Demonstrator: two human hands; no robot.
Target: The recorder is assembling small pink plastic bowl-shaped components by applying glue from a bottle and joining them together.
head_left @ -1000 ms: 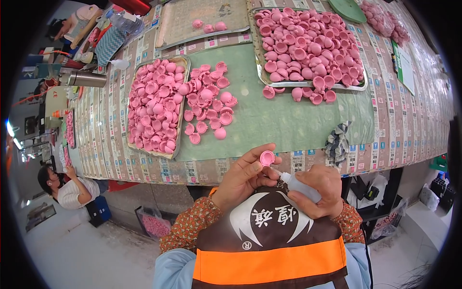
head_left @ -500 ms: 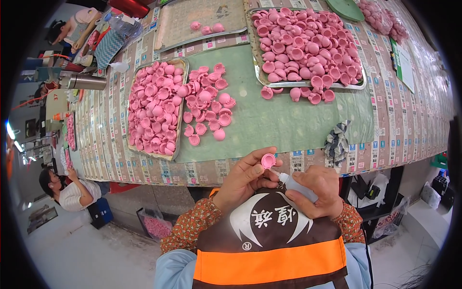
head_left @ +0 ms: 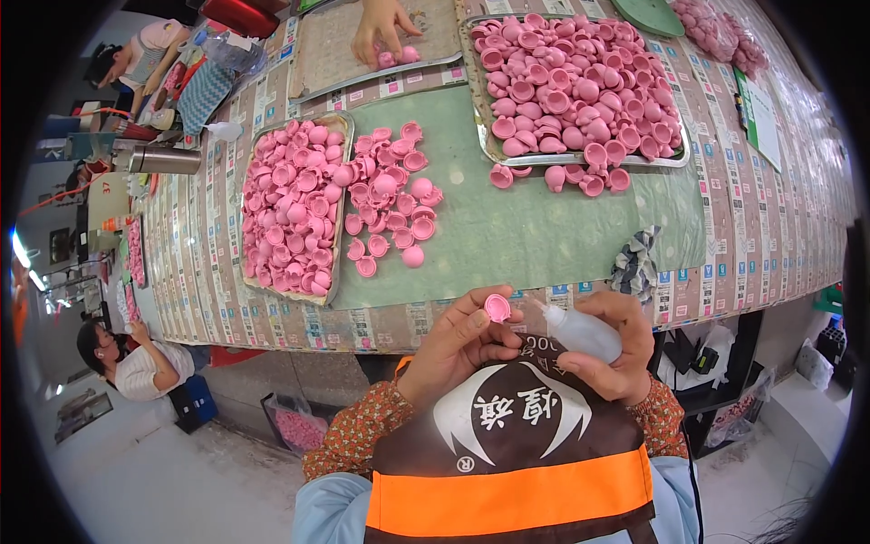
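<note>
Between the thumb and fingers of my left hand (head_left: 453,344) is a small pink cup-shaped piece (head_left: 497,308), its hollow side facing up. A translucent squeeze bottle (head_left: 584,335) with a thin nozzle lies tilted in the grip of my right hand (head_left: 628,340). The nozzle tip points toward the pink piece, a short gap away from it. Both hands are at the table's near edge, in front of my apron. Loose pink pieces (head_left: 396,204) lie beyond them on a green mat (head_left: 526,227).
Heaped pink pieces fill a left tray (head_left: 341,238) and a larger far-right tray (head_left: 478,100). A crumpled striped cloth (head_left: 637,265) lies at the mat's right. At the back, a co-worker's hand (head_left: 382,25) reaches to pink pieces on another tray (head_left: 322,54). A steel flask (head_left: 165,160) lies far left.
My right hand has drawn the bottle slightly right, away from the pink piece, and its grip has loosened. My left hand tilted the piece slightly. A co-worker's hand has appeared over the back tray.
</note>
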